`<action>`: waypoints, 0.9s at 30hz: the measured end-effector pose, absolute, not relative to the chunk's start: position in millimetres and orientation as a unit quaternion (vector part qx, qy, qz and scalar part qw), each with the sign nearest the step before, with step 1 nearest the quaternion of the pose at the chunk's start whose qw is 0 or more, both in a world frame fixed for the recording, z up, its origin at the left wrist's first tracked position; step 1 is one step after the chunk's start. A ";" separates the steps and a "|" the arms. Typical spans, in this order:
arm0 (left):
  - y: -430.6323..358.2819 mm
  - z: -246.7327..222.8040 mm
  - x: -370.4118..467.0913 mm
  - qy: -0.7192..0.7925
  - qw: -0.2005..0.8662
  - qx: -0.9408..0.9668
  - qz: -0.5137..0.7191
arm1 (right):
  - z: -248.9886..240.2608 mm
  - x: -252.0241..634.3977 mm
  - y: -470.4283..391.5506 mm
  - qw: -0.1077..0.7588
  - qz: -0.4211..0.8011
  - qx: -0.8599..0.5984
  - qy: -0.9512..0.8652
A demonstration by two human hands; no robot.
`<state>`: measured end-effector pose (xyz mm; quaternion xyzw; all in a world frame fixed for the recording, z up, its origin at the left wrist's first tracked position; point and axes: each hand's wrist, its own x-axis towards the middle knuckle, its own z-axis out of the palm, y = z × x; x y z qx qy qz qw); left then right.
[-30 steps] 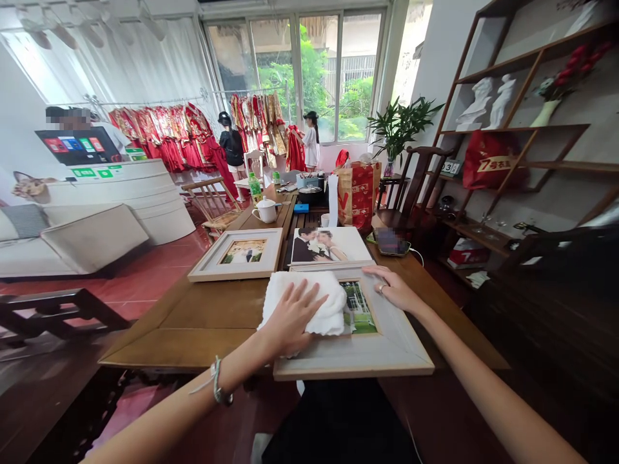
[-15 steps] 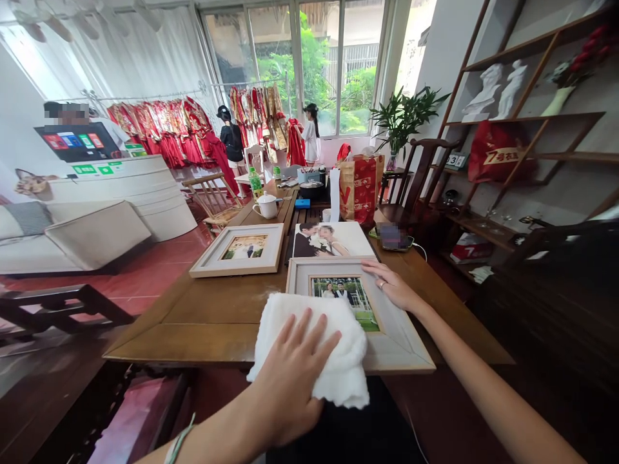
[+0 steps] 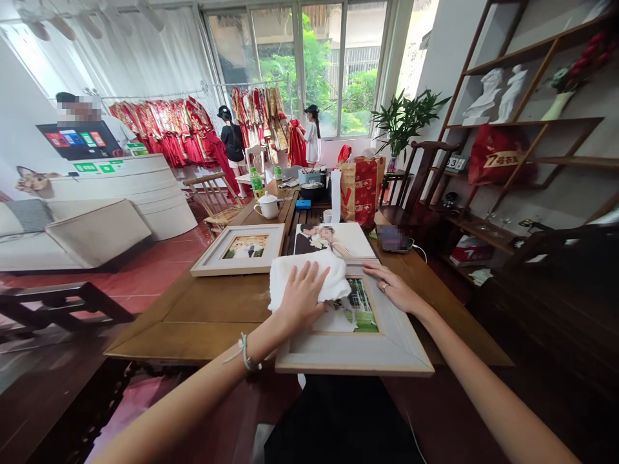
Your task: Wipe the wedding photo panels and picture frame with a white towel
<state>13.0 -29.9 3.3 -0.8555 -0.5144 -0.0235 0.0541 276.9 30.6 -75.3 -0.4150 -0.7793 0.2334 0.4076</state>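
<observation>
My left hand (image 3: 304, 298) lies with fingers stretched over a folded white cloth (image 3: 283, 277), pressing it onto the upper left part of a framed photo. This pale wooden picture frame (image 3: 406, 351) lies at the table's near edge. The cloth and hand cover the left of its picture; greenery shows at the right. My right hand (image 3: 397, 290) rests on the frame's upper right border, fingers extended and a ring on one. A second picture frame (image 3: 275, 248) lies to the left. A large couple's photo print (image 3: 355, 240) lies just behind the near frame.
The wooden table (image 3: 193, 328) also bears a white teapot (image 3: 267, 206), a blue box (image 3: 303, 204), a red and brown paper bag (image 3: 360, 190) and a phone (image 3: 394, 240) with a cable. Farther off are people, racks of red garments (image 3: 164, 132) and a sofa (image 3: 97, 232).
My left hand and the cloth have moved up, away from me, from the near left of the frame to its upper left. My right hand has stayed in place.
</observation>
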 end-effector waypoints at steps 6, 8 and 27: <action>-64.6 9.3 7.7 -0.487 0.014 -0.873 0.017 | -76.8 274.8 30.5 0.414 0.237 -0.429 -0.767; -94.9 11.4 3.4 -0.472 -0.020 -0.881 0.035 | -77.8 273.8 30.7 0.418 0.238 -0.436 -0.760; -95.4 17.0 25.7 -0.533 0.031 -0.841 0.088 | -66.5 270.7 21.7 0.405 0.248 -0.434 -0.765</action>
